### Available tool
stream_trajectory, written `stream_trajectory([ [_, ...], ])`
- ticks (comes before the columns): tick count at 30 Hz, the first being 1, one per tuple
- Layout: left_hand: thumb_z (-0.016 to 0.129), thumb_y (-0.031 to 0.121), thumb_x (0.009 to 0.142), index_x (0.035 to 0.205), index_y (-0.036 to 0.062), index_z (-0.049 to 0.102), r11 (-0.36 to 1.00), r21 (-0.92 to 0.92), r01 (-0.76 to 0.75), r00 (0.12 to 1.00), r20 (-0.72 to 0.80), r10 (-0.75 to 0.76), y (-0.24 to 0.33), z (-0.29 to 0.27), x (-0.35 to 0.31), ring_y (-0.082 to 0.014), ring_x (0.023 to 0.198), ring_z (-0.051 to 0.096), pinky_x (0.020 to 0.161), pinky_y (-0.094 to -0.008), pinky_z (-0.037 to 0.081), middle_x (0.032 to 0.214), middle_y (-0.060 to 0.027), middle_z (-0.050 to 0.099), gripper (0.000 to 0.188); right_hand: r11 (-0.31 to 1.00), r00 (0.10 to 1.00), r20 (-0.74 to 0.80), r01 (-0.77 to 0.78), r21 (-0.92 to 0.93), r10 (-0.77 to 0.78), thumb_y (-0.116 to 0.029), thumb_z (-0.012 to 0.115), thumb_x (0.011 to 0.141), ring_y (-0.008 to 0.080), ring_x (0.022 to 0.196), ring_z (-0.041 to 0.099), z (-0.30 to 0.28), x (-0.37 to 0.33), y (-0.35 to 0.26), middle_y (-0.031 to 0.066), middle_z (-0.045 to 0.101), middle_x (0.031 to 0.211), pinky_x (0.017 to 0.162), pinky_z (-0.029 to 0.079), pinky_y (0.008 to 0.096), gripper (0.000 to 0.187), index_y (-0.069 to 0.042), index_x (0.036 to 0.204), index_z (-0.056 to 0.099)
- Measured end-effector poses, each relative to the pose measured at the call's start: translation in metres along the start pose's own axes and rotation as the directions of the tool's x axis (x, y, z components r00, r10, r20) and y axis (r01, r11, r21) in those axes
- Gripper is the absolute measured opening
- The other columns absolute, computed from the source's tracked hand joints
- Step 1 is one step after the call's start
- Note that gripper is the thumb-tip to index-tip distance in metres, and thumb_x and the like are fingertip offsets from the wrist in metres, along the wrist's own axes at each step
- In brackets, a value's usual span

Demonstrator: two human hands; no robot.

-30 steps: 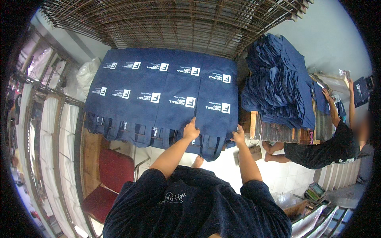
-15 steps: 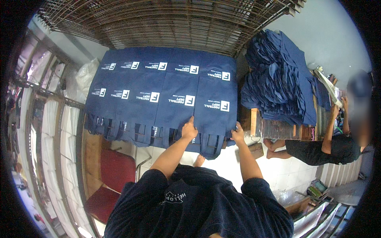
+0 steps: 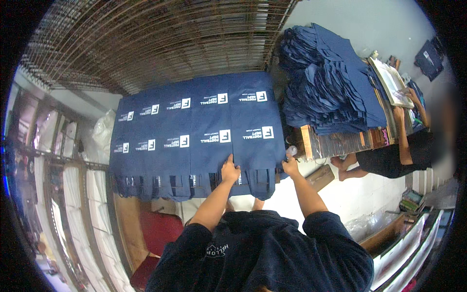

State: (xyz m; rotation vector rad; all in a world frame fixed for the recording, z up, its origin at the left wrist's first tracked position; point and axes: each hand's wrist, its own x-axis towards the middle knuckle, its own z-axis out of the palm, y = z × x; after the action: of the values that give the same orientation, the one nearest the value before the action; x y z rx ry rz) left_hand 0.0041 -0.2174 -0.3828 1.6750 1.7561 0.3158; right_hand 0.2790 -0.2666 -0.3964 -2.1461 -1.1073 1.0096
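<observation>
Ten prints, four hands, one chair

Ten white prints (image 3: 224, 136) mark the navy fabric (image 3: 209, 156), in two rows of five running from nine o'clock round to two. The wearer's hands number two: left hand (image 3: 231, 171) at six o'clock, right hand (image 3: 290, 167) at four. One co-worker (image 3: 389, 152) at three o'clock shows two more. Two o'clock has one navy heap (image 3: 321, 82), its layers too many to count, and one pale frame (image 3: 387, 82). One red chair (image 3: 160, 231) stands at seven, one whitish plastic bag (image 3: 102, 137) at nine.
</observation>
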Motion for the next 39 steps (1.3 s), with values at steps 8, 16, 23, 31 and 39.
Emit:
stream_trajectory([
  [8, 0.069, 0.024, 0.07, 0.129, 0.0085, 0.039, 0.971, -0.007, -0.238, 0.928, -0.297, 0.226, 0.037, -0.071, 0.025, -0.0326, 0.101, 0.053, 0.085, -0.0418, 0.045, 0.109, -0.0157, 0.054, 0.068, 0.981, 0.951, -0.244, 0.169, -0.099, -0.188, -0.018, 0.06, 0.076, 0.0331, 0.086, 0.059, 0.002, -0.012, 0.024, 0.0213, 0.06, 0.096, 0.078, 0.046, 0.0373, 0.042, -0.001, 0.113, 0.053],
  [16, 0.066, 0.022, 0.075, 0.121, 0.0094, 0.049, 0.592, 0.404, -0.697, 0.078, -0.778, 0.624, 0.289, -0.336, 0.051, -0.0272, 0.101, 0.051, 0.087, -0.0358, 0.042, 0.11, -0.0125, 0.051, 0.051, 0.989, 0.95, -0.3, -0.123, -0.087, 0.091, -0.03, 0.061, 0.074, 0.0398, 0.098, 0.055, -0.055, -0.064, 0.143, 0.0266, 0.057, 0.105, 0.086, 0.043, 0.0417, 0.054, -0.002, 0.118, 0.049],
  [23, 0.064, 0.028, 0.075, 0.121, 0.0096, 0.048, 0.7, 0.539, -0.468, 0.293, -0.653, 0.698, 0.304, -0.362, 0.054, -0.0298, 0.119, 0.04, 0.096, -0.0401, 0.037, 0.127, -0.0113, 0.044, 0.051, 0.875, 0.874, -0.058, -0.477, 0.085, 0.482, -0.021, 0.063, 0.073, 0.0223, 0.053, 0.058, -0.062, -0.099, 0.305, 0.0106, 0.061, 0.075, 0.049, 0.049, 0.0414, 0.047, -0.008, 0.117, 0.05],
  [31, 0.065, 0.017, 0.075, 0.099, 0.0034, 0.059, 0.585, 0.113, -0.803, 0.494, -0.421, 0.76, 0.141, -0.165, -0.019, -0.0308, 0.086, 0.059, 0.075, -0.0377, 0.048, 0.094, -0.0139, 0.061, 0.028, 0.882, 0.89, -0.024, -0.446, 0.149, 0.455, -0.023, 0.065, 0.072, 0.0212, 0.053, 0.059, -0.061, -0.117, 0.339, 0.0079, 0.058, 0.064, 0.047, 0.048, 0.0438, 0.043, -0.009, 0.11, 0.051],
  [39, 0.067, 0.023, 0.072, 0.098, 0.0059, 0.062, 0.946, 0.214, -0.244, 0.912, -0.281, 0.299, -0.155, -0.017, -0.217, -0.0328, 0.087, 0.058, 0.075, -0.0388, 0.047, 0.092, -0.0155, 0.061, 0.031, 0.908, 0.992, -0.094, -0.12, -0.403, 0.089, -0.037, 0.064, 0.07, 0.0373, 0.087, 0.06, -0.083, -0.033, 0.306, 0.0255, 0.061, 0.092, 0.075, 0.048, 0.0412, 0.05, -0.005, 0.107, 0.057],
])
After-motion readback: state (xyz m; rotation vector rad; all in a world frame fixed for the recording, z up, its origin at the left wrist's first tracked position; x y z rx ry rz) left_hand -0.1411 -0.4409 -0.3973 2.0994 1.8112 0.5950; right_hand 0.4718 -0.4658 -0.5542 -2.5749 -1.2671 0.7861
